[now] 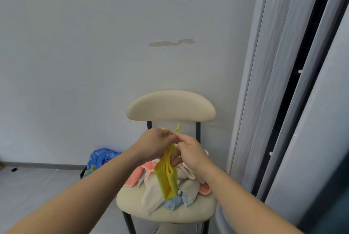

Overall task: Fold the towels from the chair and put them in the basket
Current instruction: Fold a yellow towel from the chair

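Note:
A yellow towel [167, 178] hangs in the air above the chair seat, its top edge pinched between both hands. My left hand [154, 144] grips one upper corner, and my right hand [188, 151] pinches the edge right beside it. Both hands meet in front of the chair back. Under the hanging towel lies a pile of towels [186, 186] on the cream chair [171, 106]: beige, pink and light blue ones. No basket shows in this view.
The chair stands against a pale wall. A blue plastic bag [101, 160] lies on the grey tiled floor to the left of the chair. Grey curtains [283, 82] hang at the right, close to the chair.

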The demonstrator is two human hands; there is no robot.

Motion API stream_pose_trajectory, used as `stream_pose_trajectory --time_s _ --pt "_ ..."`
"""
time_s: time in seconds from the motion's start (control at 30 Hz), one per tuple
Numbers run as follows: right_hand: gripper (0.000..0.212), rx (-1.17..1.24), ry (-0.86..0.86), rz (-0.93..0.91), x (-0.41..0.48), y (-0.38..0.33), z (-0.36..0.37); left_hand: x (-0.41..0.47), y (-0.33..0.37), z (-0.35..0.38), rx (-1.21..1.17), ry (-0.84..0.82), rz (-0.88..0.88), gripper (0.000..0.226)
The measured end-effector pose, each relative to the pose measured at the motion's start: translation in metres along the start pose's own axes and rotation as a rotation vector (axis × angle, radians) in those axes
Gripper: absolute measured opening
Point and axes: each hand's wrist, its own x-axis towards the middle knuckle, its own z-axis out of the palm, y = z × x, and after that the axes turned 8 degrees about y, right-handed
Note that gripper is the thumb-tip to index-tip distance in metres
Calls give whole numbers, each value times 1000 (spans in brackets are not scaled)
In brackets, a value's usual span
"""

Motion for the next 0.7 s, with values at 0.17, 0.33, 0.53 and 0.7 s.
stream_pose_trajectory --time_s 0.17,0.33,0.53,0.7 --pt "60 315 -40 90 -2 -3 0 -2 -3 -3 34 -13 13 26" --pt "59 413 -29 113 1 4 -3 2 -10 -8 63 -43 -6 63" --pt "48 -68 202 -129 9 24 -5 6 -13 -20 320 -98 141 55" --pt "51 -319 164 -348 10 25 -6 8 -16 -24 473 -149 290 49"
